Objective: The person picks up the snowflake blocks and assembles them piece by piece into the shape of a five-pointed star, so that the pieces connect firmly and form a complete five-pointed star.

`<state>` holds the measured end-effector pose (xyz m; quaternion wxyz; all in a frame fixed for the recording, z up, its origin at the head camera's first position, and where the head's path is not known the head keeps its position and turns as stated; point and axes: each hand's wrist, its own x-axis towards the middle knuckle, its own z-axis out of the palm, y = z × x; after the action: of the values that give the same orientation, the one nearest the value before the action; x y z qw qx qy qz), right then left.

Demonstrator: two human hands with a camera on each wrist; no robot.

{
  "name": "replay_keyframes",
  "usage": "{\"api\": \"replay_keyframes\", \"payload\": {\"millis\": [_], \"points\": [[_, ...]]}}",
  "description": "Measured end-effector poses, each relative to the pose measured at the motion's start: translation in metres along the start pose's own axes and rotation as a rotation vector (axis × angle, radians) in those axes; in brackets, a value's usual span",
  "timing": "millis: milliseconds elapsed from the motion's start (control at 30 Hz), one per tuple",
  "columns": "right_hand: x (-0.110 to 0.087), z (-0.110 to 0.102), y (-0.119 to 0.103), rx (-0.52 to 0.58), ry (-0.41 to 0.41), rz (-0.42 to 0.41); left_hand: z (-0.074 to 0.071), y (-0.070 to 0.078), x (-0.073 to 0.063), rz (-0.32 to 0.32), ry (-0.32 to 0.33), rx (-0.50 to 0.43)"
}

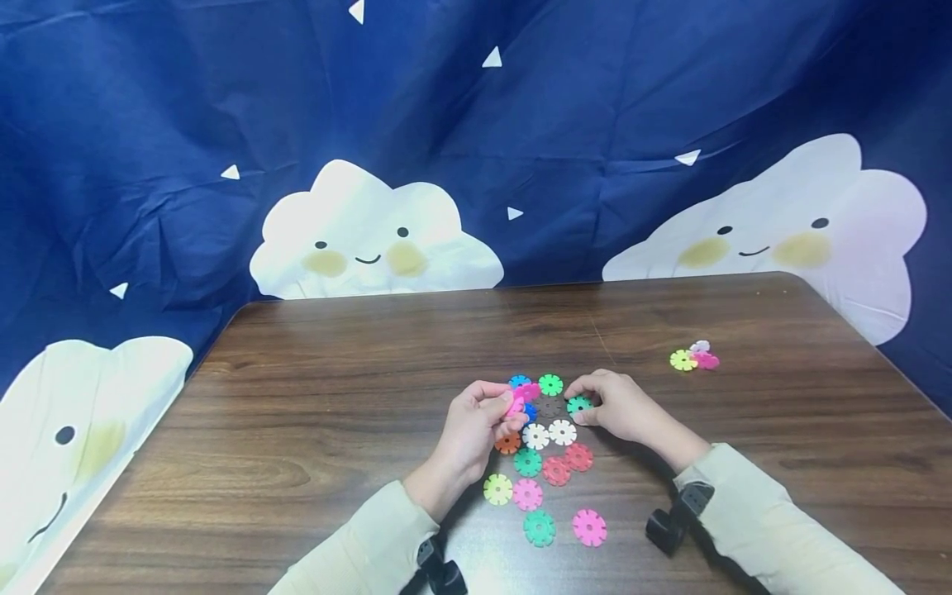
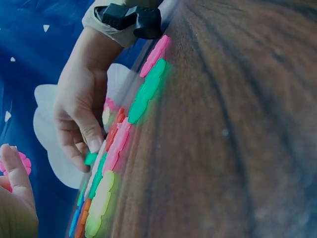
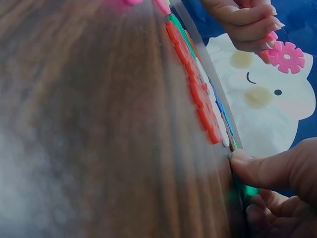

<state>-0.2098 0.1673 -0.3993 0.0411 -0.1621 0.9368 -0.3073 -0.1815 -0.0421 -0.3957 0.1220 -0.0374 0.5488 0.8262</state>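
Note:
My left hand [image 1: 468, 426] holds joined pink notched plastic discs [image 1: 527, 392] above the left side of a group of loose discs. In the right wrist view, one pink disc [image 3: 289, 57] faces the camera, and another is partly covered by the fingers. My right hand [image 1: 623, 406] pinches a green notched disc [image 1: 578, 405] at the table surface, thumb and fingers at its edges. Close by lie a brown disc [image 1: 549, 406], a bright green disc [image 1: 550, 384] and two white discs [image 1: 563, 432]. Blue discs [image 1: 520, 381] are partly hidden behind the left hand.
Nearer me on the wooden table [image 1: 335, 413] lie red discs [image 1: 556, 471], a yellow disc [image 1: 498, 489], and pink [image 1: 590, 527] and green discs [image 1: 539, 527]. A joined yellow, pink and white cluster [image 1: 684, 359] sits farther back on the right. A blue cloud-printed cloth [image 1: 565, 124] hangs behind.

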Motion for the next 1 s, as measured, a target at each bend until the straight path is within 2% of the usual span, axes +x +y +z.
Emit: {"api": "replay_keyframes", "payload": {"millis": [267, 533, 900, 1000], "points": [[-0.001, 0.000, 0.004, 0.030, 0.023, 0.020, -0.001, -0.001, 0.000, 0.007, 0.002, -0.001], [-0.007, 0.001, 0.003, 0.031, 0.075, -0.002, -0.001, -0.001, 0.001, 0.009, 0.017, 0.002], [-0.011, 0.003, -0.007, 0.194, 0.212, -0.038, 0.001, -0.001, -0.001, 0.032, 0.031, 0.043], [-0.013, 0.006, -0.010, 0.258, 0.234, -0.053, 0.001, -0.002, -0.001, 0.038, 0.033, 0.024]]}}
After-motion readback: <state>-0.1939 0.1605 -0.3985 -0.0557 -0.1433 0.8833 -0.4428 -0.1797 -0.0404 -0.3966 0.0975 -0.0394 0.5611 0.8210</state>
